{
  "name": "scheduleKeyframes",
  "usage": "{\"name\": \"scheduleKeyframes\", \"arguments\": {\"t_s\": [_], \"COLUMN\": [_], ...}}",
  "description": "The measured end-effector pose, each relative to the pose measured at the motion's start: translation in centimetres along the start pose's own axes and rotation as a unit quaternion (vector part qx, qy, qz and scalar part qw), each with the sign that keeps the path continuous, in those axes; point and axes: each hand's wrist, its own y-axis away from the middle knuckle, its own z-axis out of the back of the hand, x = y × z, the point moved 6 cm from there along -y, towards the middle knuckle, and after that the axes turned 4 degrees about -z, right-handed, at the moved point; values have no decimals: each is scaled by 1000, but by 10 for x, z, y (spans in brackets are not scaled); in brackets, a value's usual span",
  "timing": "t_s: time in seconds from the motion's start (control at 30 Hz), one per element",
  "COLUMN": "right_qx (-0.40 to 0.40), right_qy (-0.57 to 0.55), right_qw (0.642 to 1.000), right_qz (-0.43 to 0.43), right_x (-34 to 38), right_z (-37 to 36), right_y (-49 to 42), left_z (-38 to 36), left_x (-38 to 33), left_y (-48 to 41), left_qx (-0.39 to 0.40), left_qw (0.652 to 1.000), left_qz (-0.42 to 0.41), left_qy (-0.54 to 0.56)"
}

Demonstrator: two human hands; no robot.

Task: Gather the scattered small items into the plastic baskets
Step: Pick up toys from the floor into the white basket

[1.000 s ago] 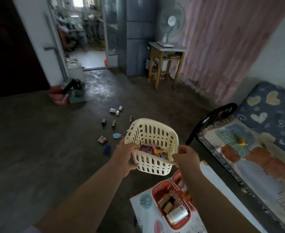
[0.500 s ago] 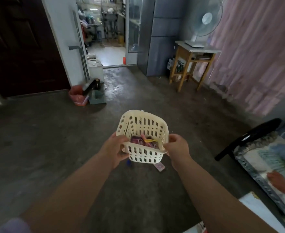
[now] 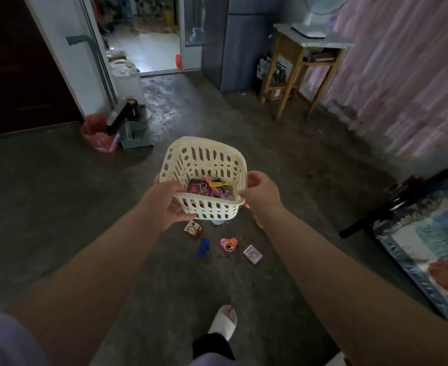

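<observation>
Gripping cream basket (image 3: 207, 165), left hand (image 3: 164, 204), right hand (image 3: 261, 188), arms outstretched

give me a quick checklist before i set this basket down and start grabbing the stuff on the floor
1. Grip on the white basket: left hand and right hand both hold its rim. ok
2. Room in the basket: the items inside cover only the bottom. ok
3. Targets in sight: small box, blue item, pink round toy and pink card pack lie apart on the floor. ok
4. Free hand for picking: both are on the basket. not ok
5. More pieces hidden behind the basket: a bluish scrap peeks out. cannot tell
6. Slipper apart from the items. ok
</observation>
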Motion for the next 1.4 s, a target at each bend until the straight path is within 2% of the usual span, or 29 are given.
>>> {"name": "scheduleKeyframes", "arguments": {"t_s": [0.3, 0.57, 0.67, 0.73, 0.83, 0.9, 0.97, 1.07, 1.4], "right_qx": [42, 41, 20, -6, -37, -44, -58, -65, -63], "right_qy": [28, 23, 16, 10, -12, -32, -42, -50, -78], "right_qw": [998, 997, 995, 994, 991, 988, 983, 979, 961], "right_qz": [-24, -69, -92, -104, -129, -142, -167, -185, -257], "right_x": [30, 24, 17, 15, 5, -4, -26, -58, -252], "right_z": [-41, -79, -97, -108, -128, -135, -148, -160, -204], "right_y": [-158, -261, -296, -315, -349, -357, -379, -403, -486], "left_z": [-36, -42, -37, -35, -34, -31, -30, -26, 30], "left_x": [-47, -60, -60, -63, -73, -76, -65, -43, 130], "left_y": [-134, -246, -299, -332, -384, -403, -434, -479, -610], "left_qx": [-46, -67, -75, -77, -38, -67, -67, -50, -106], "left_qw": [998, 995, 991, 990, 990, 988, 981, 980, 964], "left_qz": [20, 68, 99, 115, 135, 136, 178, 186, 229], "left_qy": [40, 25, 48, 24, -28, -23, -29, -54, -83]}}
